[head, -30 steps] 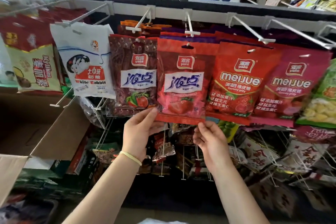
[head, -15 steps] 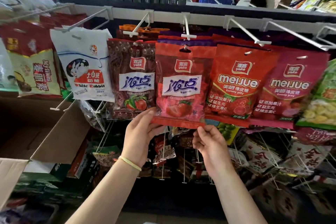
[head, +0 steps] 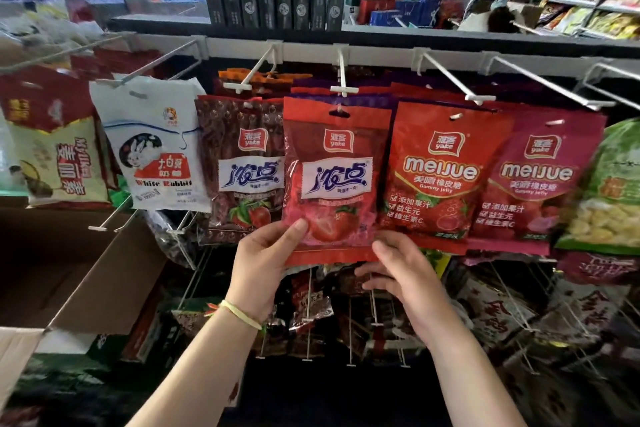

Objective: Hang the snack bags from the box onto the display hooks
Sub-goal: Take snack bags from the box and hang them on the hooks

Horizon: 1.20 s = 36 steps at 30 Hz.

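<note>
A red strawberry candy bag [head: 334, 180] hangs at the front of the middle display hook [head: 343, 89], with the wire through its hole. My left hand [head: 265, 269] pinches its lower left corner, thumb on the front and fingers behind. The loosely spread fingers of my right hand [head: 401, 274] touch its lower right corner, and some of them lie below its bottom edge. Left of both hands stands the open cardboard box [head: 79, 274]; its inside looks dark and I cannot make out any contents.
A dark red bag [head: 242, 170] and a White Rabbit bag [head: 156, 149] hang to the left. Two Meijue bags [head: 443, 170] and a green bag [head: 609, 191] hang to the right. Lower hooks [head: 349, 333] hold dark bags. Black boxes [head: 273, 3] line the shelf above.
The red bag has gone up and back onto the middle hook. My right hand has loosened from pinching the bottom edge to spread fingers at the corner. My view has tilted up.
</note>
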Each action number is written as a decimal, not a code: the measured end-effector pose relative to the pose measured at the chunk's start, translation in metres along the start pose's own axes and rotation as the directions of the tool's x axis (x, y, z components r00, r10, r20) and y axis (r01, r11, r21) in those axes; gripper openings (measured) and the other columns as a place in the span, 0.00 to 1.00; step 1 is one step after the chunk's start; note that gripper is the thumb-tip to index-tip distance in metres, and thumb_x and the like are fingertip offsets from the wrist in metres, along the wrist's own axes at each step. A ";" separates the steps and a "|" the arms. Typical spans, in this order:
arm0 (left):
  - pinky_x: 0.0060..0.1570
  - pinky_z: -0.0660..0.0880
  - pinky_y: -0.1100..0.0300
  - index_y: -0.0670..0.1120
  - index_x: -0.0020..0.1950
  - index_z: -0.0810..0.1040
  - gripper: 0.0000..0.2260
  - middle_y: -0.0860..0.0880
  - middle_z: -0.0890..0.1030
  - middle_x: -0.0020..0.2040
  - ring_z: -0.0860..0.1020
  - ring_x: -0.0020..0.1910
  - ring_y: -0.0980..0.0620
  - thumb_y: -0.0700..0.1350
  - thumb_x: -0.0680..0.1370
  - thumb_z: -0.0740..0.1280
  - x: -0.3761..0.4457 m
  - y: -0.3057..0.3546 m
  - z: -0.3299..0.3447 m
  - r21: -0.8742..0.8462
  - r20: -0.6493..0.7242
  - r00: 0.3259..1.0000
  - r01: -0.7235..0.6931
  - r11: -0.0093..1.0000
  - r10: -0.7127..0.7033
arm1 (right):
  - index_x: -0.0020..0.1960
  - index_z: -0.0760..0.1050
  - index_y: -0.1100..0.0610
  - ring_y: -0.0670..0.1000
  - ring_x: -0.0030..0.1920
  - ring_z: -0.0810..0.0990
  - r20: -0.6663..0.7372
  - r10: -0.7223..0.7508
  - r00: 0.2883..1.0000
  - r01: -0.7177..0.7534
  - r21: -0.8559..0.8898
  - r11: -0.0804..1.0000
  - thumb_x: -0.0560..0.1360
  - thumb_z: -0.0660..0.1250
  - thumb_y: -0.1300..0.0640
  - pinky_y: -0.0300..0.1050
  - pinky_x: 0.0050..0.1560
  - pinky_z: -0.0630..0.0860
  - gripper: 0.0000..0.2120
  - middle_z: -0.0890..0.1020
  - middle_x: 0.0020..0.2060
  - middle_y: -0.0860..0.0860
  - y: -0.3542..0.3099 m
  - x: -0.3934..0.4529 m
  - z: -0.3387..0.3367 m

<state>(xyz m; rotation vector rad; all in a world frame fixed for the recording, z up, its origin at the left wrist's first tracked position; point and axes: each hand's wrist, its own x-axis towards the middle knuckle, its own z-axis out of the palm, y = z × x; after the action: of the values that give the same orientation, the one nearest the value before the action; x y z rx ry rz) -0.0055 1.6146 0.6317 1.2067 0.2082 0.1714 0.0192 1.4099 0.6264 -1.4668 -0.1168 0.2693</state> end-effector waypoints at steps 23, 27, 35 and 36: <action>0.61 0.78 0.49 0.39 0.64 0.79 0.20 0.40 0.81 0.61 0.80 0.58 0.44 0.46 0.74 0.71 0.016 -0.037 -0.012 -0.293 0.006 0.977 0.207 0.933 -0.215 | 0.48 0.81 0.61 0.54 0.34 0.83 -0.166 -0.091 0.982 0.118 0.158 0.980 0.78 0.63 0.52 0.42 0.34 0.80 0.13 0.85 0.39 0.58 0.012 0.018 0.020; 0.42 0.82 0.59 0.42 0.54 0.83 0.12 0.42 0.86 0.51 0.84 0.47 0.48 0.45 0.73 0.71 0.018 -0.037 -0.013 -0.227 -0.073 0.978 0.174 0.958 -0.195 | 0.52 0.81 0.61 0.54 0.32 0.85 -0.241 -0.045 0.969 0.088 0.170 0.981 0.79 0.65 0.61 0.41 0.33 0.81 0.06 0.86 0.40 0.56 0.022 0.022 0.019; 0.43 0.79 0.56 0.42 0.48 0.82 0.08 0.44 0.86 0.45 0.84 0.40 0.50 0.47 0.78 0.71 0.013 -0.043 -0.015 0.015 -0.219 0.968 0.127 0.992 -0.120 | 0.50 0.78 0.64 0.52 0.29 0.82 -0.303 0.091 0.948 -0.028 0.207 0.978 0.77 0.69 0.60 0.43 0.32 0.80 0.06 0.85 0.36 0.56 0.040 0.018 0.017; 0.43 0.79 0.56 0.43 0.50 0.82 0.08 0.44 0.86 0.47 0.84 0.42 0.49 0.47 0.79 0.68 0.013 -0.044 -0.016 0.008 -0.207 0.969 0.137 0.991 -0.132 | 0.52 0.78 0.64 0.52 0.30 0.82 -0.264 0.133 0.955 -0.075 0.219 0.973 0.76 0.70 0.60 0.43 0.33 0.80 0.08 0.84 0.36 0.56 0.043 0.017 0.020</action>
<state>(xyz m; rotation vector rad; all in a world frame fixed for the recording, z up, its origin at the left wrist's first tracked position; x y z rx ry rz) 0.0041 1.6167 0.5842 1.1925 0.4728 0.1757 0.0260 1.4367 0.5848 -1.2904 0.2113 0.1537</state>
